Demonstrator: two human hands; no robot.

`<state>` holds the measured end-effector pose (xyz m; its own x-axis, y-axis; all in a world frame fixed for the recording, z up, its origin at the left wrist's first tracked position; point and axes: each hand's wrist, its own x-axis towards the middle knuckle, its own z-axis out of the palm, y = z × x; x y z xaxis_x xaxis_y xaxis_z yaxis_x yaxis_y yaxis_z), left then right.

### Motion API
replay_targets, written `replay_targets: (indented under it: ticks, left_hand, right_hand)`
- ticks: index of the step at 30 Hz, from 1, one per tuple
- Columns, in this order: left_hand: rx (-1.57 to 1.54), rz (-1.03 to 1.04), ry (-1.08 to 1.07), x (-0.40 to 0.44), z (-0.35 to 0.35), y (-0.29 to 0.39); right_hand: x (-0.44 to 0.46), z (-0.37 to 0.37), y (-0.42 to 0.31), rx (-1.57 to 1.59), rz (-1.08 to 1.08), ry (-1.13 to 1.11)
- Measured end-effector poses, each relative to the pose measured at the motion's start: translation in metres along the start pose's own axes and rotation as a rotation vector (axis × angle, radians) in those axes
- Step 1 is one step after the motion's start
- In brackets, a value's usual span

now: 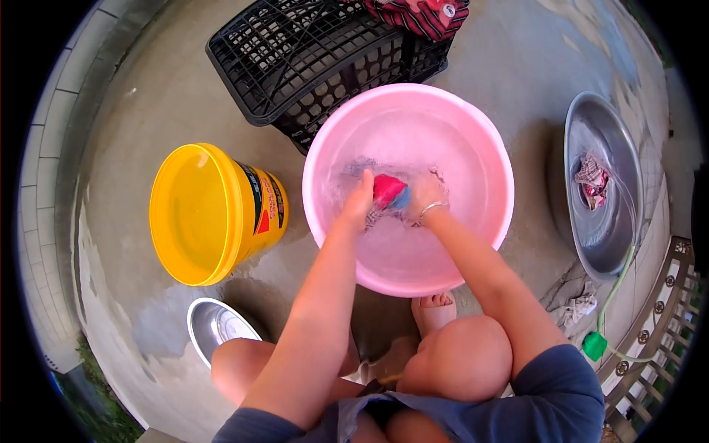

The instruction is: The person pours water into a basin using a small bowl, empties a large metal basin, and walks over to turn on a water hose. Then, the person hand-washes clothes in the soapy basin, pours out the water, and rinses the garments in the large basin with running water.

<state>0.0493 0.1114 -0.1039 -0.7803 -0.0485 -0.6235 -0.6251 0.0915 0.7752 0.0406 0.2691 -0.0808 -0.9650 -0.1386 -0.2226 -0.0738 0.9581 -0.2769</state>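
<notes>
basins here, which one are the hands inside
The pink basin: left hand and right hand are inside its rim, unlike the grey basin at right and small metal bowl.

Concrete floor (517, 52), wet in patches; top ctr., black plastic crate (284, 55) w/ lattice sides, striped cloth (432, 21) over its R end; L, yellow bucket (255, 207) w/ dark label; btm L, small shiny metal bowl (216, 325); far R, grey metal tub (597, 122) w/ crumpled patterned cloth (591, 176) inside; pale green hose (618, 290) at its rim; pale rag (580, 306) nearby; railing (662, 301), btm R.
</notes>
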Motion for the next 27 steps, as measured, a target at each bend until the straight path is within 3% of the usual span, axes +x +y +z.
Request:
replay_targets:
  ticks: [1, 2, 4, 6, 7, 8, 9, 10, 11, 12, 13, 15, 16, 18, 19, 20, 23, 24, 27]
  left_hand:
    - [-0.370, -0.226, -0.131, -0.013, 0.006, 0.013]
    - [-0.742, -0.456, -0.266, -0.022, 0.012, 0.018]
    - [-0.860, -0.462, -0.304, -0.026, 0.020, 0.010]
    - [-1.038, -0.522, -0.518, -0.042, 0.020, 0.018]
    - [-1.156, -0.477, -0.345, -0.071, 0.018, 0.047]
    - [-1.153, -0.472, -0.343, -0.072, 0.020, 0.053]
    - [-1.271, -0.244, -0.412, -0.072, 0.022, 0.057]
    - [-1.381, -0.008, -0.475, -0.072, 0.024, 0.063]
    - [-1.495, 0.005, -0.519, -0.076, 0.026, 0.077]
    - [-1.484, 0.036, -0.453, -0.072, 0.028, 0.085]
    - [-1.447, 0.013, -0.379, -0.072, 0.027, 0.090]
    - [-1.372, 0.004, -0.300, -0.070, 0.028, 0.103]
    - [-1.354, 0.112, -0.372, -0.071, 0.030, 0.110]
    - [-1.024, 0.243, -0.008, -0.079, 0.048, 0.119]
    - [-1.089, 0.314, 0.082, -0.084, 0.061, 0.117]
    - [-0.726, 0.449, 0.287, -0.094, 0.071, 0.121]
    - [-0.163, 0.749, 0.388, -0.110, 0.085, 0.118]
    - [-0.166, 0.746, 0.389, -0.113, 0.086, 0.118]
    - [0.122, 0.984, 0.327, -0.126, 0.085, 0.133]
  right_hand:
    - [-0.007, -0.023, -0.005, -0.022, -0.281, 0.057]
    - [-0.008, -0.024, -0.003, -0.026, -0.274, 0.053]
    - [-0.006, -0.028, 0.000, 1.083, -0.090, -0.134]
    - [-0.020, -0.061, -0.015, 1.207, -0.077, -0.150]
    - [-0.024, -0.064, -0.017, 1.416, -0.034, -0.142]
    - [-0.027, -0.071, -0.021, 1.624, 0.006, -0.129]
    - [-0.030, -0.079, -0.028, 1.773, 0.042, -0.072]
    - [-0.031, -0.090, -0.029, 1.774, 0.036, -0.078]
    - [-0.033, -0.101, -0.027, 1.447, -0.083, 0.004]
    - [-0.036, -0.111, -0.026, 1.118, -0.186, 0.080]
    - [-0.040, -0.120, -0.027, 1.118, -0.187, 0.076]
    - [-0.046, -0.134, -0.028, 0.760, -0.325, 0.411]
    - [-0.049, -0.133, -0.030, 0.755, -0.328, 0.412]
    - [-0.054, -0.122, -0.035, 1.014, -0.372, 0.425]
    - [-0.052, -0.117, -0.036, 0.973, -0.351, 0.500]
    - [-0.047, -0.110, -0.031, 0.974, -0.352, 0.501]
    - [-0.045, -0.097, -0.020, 1.780, 0.056, 0.344]
    - [-0.044, -0.096, -0.017, 1.777, 0.058, 0.341]
    - [-0.046, -0.110, -0.022, 2.340, 0.165, 0.208]
